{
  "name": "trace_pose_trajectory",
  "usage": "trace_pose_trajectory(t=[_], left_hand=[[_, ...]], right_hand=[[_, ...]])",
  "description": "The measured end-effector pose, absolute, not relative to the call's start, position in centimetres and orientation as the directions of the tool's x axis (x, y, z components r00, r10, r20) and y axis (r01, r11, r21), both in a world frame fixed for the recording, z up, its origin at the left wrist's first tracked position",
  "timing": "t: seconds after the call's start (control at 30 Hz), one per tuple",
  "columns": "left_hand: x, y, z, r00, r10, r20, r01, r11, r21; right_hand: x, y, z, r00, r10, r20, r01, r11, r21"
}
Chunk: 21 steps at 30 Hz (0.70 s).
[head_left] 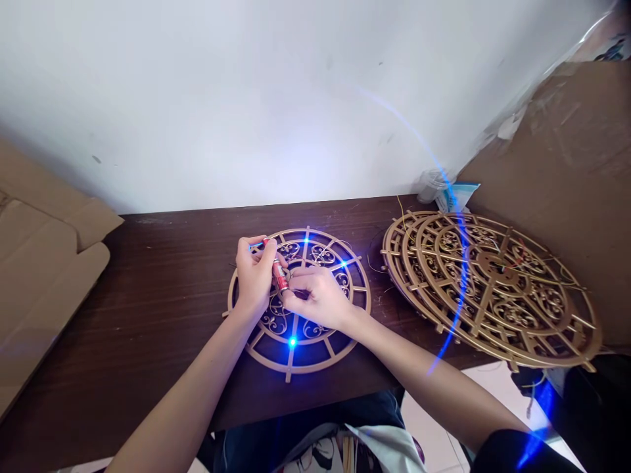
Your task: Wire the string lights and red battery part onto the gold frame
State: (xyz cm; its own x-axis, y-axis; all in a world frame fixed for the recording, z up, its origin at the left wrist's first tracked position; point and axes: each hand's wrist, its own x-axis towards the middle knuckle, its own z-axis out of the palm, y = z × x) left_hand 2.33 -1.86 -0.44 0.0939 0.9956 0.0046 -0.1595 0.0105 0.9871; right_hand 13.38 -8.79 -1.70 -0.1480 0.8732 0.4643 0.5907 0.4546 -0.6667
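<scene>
A red cylindrical battery [280,274] is held slantwise above a round gold lattice frame [329,360] on the table. My left hand [254,274] is closed around its upper part, the thumb lying along it. With fingers pinched, my right hand [318,295] touches the battery's lower end; any wire between those fingertips is too small to make out. Blue lights glow on the frame, the brightest light [292,341] near its front. Thin wires run over the scrollwork. Both hands cover the frame's middle and part of its left side.
Several similar gold frames [497,315] lie stacked at the right, with loose thin wires. Behind them stand a clear plastic cup [431,186] and a blue-white packet [458,196]. Cardboard [44,276] borders the dark table [162,282] at left; a brown panel [572,157] stands at right.
</scene>
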Motion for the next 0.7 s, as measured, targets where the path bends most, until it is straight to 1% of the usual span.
trace_pose_trajectory(t=[0.2,0.43,0.7], left_hand=[[2.38,-1.87,-0.40,0.092,0.996,0.001,-0.146,0.013,0.989],[2.29,-1.83,-0.45,0.087,0.996,0.016,-0.140,-0.004,0.990],[2.23,-1.87,-0.14,0.103,0.994,0.042,-0.126,-0.029,0.992]], right_hand=[[13.34,-8.81,-1.77,-0.132,0.889,0.438,0.625,0.418,-0.659],[13.37,-8.84,-1.69,-0.133,0.889,0.438,0.618,0.420,-0.664],[13.15,-8.92,-1.84,-0.138,0.874,0.466,0.629,0.441,-0.641]])
